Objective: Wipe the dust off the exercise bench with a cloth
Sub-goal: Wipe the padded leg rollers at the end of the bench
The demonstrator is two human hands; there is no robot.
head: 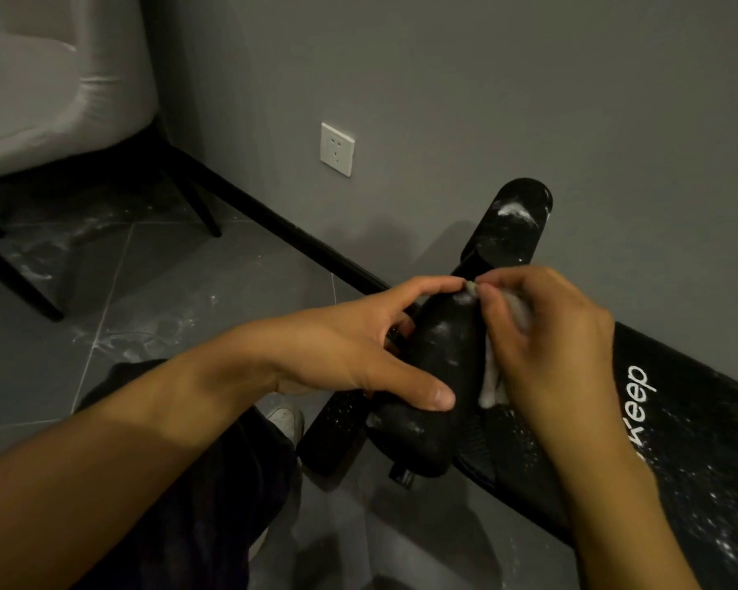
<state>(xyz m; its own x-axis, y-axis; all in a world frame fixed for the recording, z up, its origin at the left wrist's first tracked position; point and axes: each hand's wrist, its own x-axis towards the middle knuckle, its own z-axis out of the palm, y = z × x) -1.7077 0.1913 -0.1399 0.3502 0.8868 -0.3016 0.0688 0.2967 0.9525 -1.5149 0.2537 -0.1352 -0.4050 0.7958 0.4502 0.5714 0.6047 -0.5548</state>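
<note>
A black exercise bench [695, 453], speckled with white dust and printed "Keep", runs from the lower right toward the wall. A black foam roller pad [439, 355] at its end lies between my hands. My left hand [358, 347] grips the roller, thumb on the near side and fingers over the far end. My right hand [546, 334] holds a small white cloth [493, 376] bunched against the roller's right side. A second roller pad [516, 219] behind carries a white dust smear.
A grey wall with a white socket [337, 149] and black skirting stands close behind the bench. A pale chair [56, 91] on black legs is at the upper left. The grey tiled floor [154, 291] has dust streaks. My dark trouser leg and a white shoe [286, 419] are below.
</note>
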